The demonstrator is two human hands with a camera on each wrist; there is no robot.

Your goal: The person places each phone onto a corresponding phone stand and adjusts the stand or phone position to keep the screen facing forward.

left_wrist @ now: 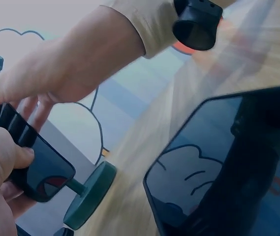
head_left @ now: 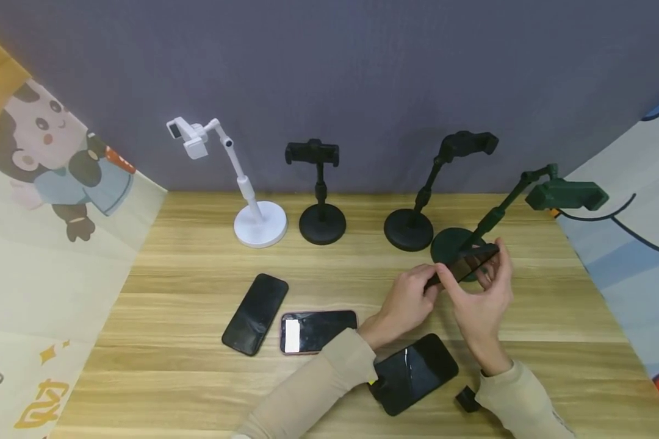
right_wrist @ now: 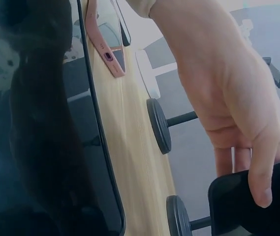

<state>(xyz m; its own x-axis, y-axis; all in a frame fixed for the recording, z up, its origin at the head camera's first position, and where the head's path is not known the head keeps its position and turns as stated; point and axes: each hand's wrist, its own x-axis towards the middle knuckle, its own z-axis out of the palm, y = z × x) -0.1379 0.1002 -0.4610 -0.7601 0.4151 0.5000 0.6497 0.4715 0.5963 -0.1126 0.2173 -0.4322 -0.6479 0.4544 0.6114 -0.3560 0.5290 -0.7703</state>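
Note:
Both hands hold a black smartphone [head_left: 467,263], which is tilted over the base of a dark green phone stand [head_left: 567,195]. My left hand [head_left: 409,299] pinches the phone's near left end. In the left wrist view its thumb [left_wrist: 24,156] lies on the screen side, with fingers behind. At the other end, my right hand [head_left: 486,302] grips the phone with its thumb on one edge and fingers around the far side. The right wrist view shows the left thumb [right_wrist: 262,189] pressing on the dark phone [right_wrist: 228,196]. The green stand's clamp, above and right of the hands, holds nothing.
A white stand [head_left: 260,224] and two black stands [head_left: 322,224] [head_left: 409,230] line the wall. On the wooden table lie a black phone [head_left: 255,314], a pink-edged phone [head_left: 329,329] partly under the left sleeve, and another black phone [head_left: 417,372] between the forearms.

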